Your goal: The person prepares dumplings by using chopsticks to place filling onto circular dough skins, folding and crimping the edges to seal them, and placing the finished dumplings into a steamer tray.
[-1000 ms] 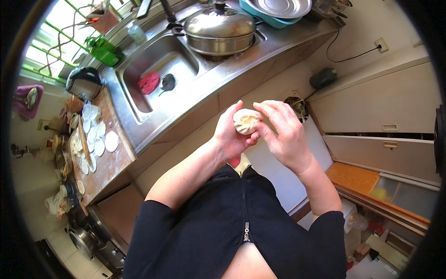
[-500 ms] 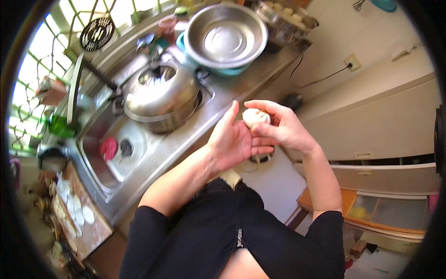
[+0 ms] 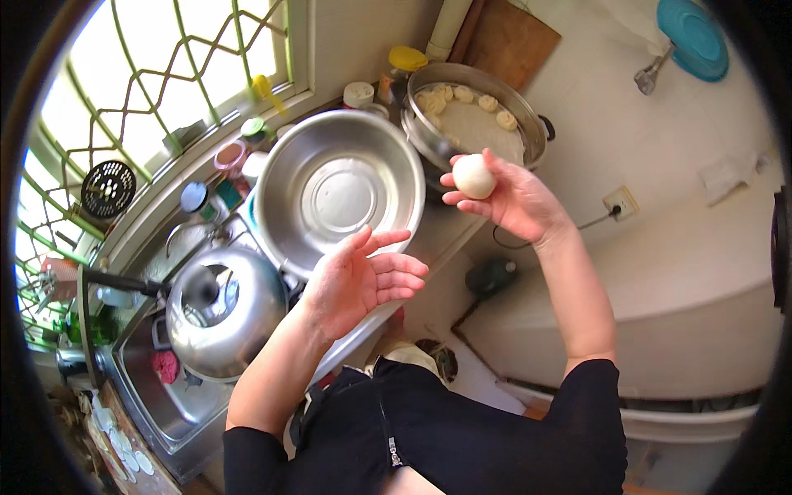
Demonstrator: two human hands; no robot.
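Observation:
A smooth white steamed bun (image 3: 474, 176), round and uncooked-looking, rests on the upturned fingers of my right hand (image 3: 518, 198), which holds it close to the steamer. My left hand (image 3: 363, 280) is open, palm up with fingers spread and nothing in it. It is over the near rim of a large steel basin (image 3: 280, 223). Beyond my right hand, a round metal steamer (image 3: 540, 111) has several pleated buns (image 3: 487, 103) along its far edge on a pale liner.
A domed lidded pot (image 3: 231, 330) covers part of the steel sink (image 3: 177, 421), where a pink scrubber (image 3: 166, 365) lies. Jars line the sill below the barred window. Flat dough rounds (image 3: 124, 450) lie on a board at lower left. A cord runs from a wall socket (image 3: 620, 202).
My hands have parted. The right has carried the bun toward the steamer and turned palm up; the left has moved over the basin. The view has shifted toward the steamer.

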